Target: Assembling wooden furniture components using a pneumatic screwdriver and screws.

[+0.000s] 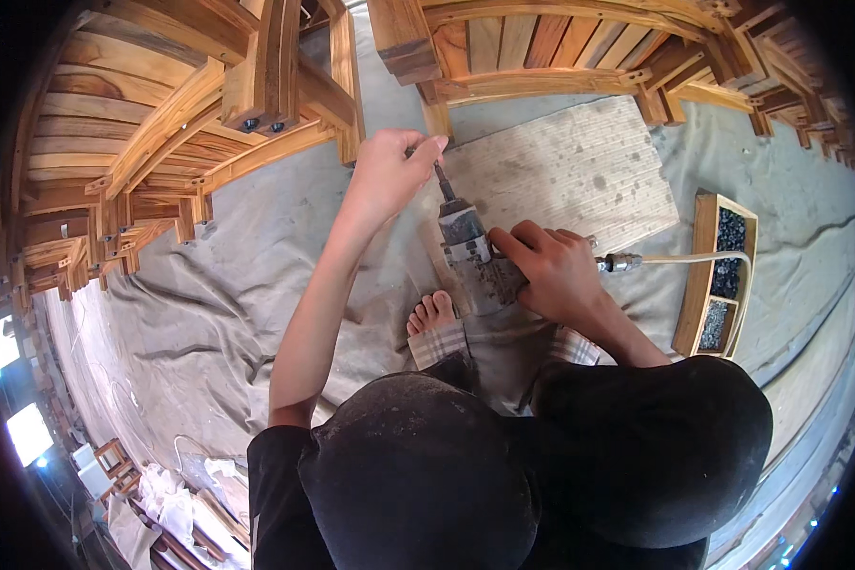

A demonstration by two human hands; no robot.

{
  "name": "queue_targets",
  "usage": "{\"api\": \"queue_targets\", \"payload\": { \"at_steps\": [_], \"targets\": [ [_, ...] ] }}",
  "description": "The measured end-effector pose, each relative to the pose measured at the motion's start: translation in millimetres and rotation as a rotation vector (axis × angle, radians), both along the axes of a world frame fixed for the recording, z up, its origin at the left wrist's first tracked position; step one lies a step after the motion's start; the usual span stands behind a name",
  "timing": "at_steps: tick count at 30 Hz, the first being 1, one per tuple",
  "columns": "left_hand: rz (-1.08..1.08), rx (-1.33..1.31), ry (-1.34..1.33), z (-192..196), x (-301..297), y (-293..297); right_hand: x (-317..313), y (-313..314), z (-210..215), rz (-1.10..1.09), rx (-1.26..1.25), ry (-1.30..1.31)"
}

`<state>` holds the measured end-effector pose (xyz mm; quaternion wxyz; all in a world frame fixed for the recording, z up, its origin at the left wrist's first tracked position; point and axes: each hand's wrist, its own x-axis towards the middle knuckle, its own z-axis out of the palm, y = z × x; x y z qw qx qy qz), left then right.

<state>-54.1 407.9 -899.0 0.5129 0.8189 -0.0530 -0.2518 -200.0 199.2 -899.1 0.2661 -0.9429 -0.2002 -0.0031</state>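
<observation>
My right hand (562, 271) grips a worn, dark air impact driver (465, 245), held over the floor in front of my knees. Its slim bit (445, 184) points away from me, up toward the wooden furniture. At the bit's tip, my left hand (392, 171) has its thumb and fingers pinched together; whatever they hold is too small or hidden to name. A pale air hose (684, 256) runs right from a metal coupling (619, 262) at the driver. Just beyond my left hand stands a wooden furniture leg (348, 90).
Slatted wooden furniture (114, 95) fills the far left, and more curved slatted pieces (518, 85) line the far right. A spotted board (579, 166) lies on wrinkled grey cloth (209, 304). At right, a divided wooden box (697, 275) contains dark and silvery small hardware; the hose passes over it.
</observation>
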Motion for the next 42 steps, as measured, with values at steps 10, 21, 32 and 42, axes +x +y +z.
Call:
{"api": "queue_targets", "payload": {
  "at_steps": [10, 21, 32, 42],
  "targets": [
    [0.003, -0.235, 0.220, 18, 9, -6, 4, -4, 3, -0.026, 0.091, 0.031],
    [-0.012, -0.220, 0.184, 31, 19, -10, 13, 1, 1, -0.045, 0.110, 0.013],
    [0.041, -0.076, -0.113, 25, 40, -13, 34, 12, 5, -0.080, 0.104, -0.030],
    [0.079, -0.132, -0.224, 11, 39, -14, 45, 14, 3, -0.120, 0.096, 0.018]
  ]
}}
